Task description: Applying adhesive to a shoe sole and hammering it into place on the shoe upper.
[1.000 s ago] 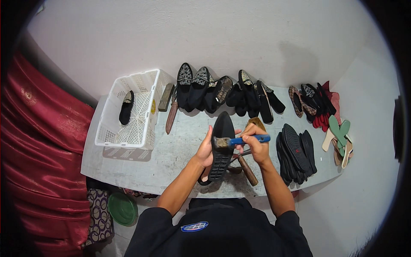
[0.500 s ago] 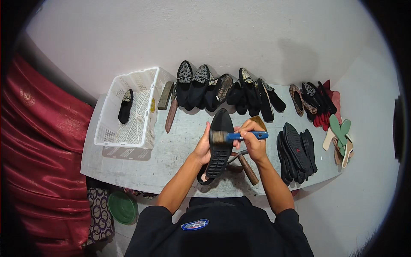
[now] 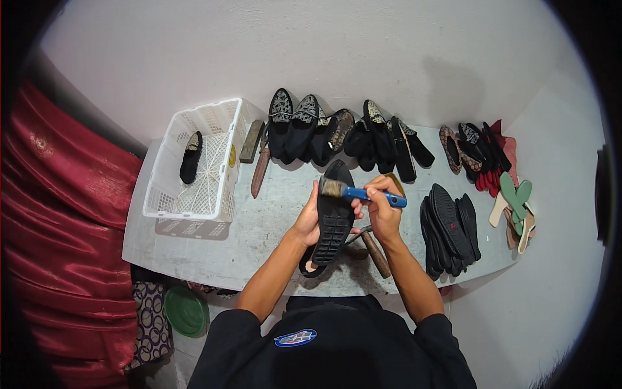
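Note:
My left hand (image 3: 308,219) grips a black shoe sole (image 3: 335,223) by its left side, holding it above the table with its underside up. Raised tread blocks show on its lower half; the upper half is smooth. A beige patch shows at the near end, beneath the heel. In my right hand (image 3: 383,206) is a flat paintbrush (image 3: 372,196) with a blue handle. Its bristles rest on the sole's smooth forepart. Under my right wrist lies a hammer (image 3: 376,254) with a wooden handle, its head partly hidden.
A white plastic basket (image 3: 223,207) with one slip-on shoe (image 3: 191,157) inside stands at left. Patterned slip-on shoes (image 3: 304,123) line the wall. A knife (image 3: 261,170) lies beside a block (image 3: 251,141). Black soles (image 3: 447,223) are stacked at right, near green insole pieces (image 3: 516,198).
The brush has moved slightly up the sole toward its toe end. Both hands keep their grip, and the sole is held nearly in the same place.

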A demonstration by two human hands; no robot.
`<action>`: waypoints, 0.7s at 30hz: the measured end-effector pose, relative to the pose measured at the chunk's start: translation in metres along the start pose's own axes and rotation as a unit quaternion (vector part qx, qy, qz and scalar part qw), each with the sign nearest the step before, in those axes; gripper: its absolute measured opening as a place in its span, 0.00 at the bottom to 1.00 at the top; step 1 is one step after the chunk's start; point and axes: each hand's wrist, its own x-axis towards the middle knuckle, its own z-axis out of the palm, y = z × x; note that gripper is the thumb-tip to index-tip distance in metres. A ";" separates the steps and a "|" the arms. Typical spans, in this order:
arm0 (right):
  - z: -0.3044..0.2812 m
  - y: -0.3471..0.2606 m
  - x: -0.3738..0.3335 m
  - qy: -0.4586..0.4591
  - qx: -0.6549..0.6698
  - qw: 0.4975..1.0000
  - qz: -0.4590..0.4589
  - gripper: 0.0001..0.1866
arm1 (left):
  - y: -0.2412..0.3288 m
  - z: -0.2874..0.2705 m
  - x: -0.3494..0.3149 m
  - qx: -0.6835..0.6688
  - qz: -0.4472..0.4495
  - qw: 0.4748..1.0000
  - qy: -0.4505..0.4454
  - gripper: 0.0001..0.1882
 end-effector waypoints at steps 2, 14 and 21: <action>-0.009 -0.003 -0.001 -0.038 -0.007 0.999 0.009 0.04 | -0.001 -0.001 -0.001 0.017 0.000 1.000 -0.015 0.50; -0.020 -0.006 0.010 0.066 0.029 0.995 -0.069 0.02 | -0.012 0.005 -0.002 0.047 0.019 0.999 -0.020 0.45; -0.031 -0.013 0.000 -0.025 0.011 0.999 0.030 0.04 | -0.008 0.007 -0.004 0.035 0.007 0.999 0.009 0.48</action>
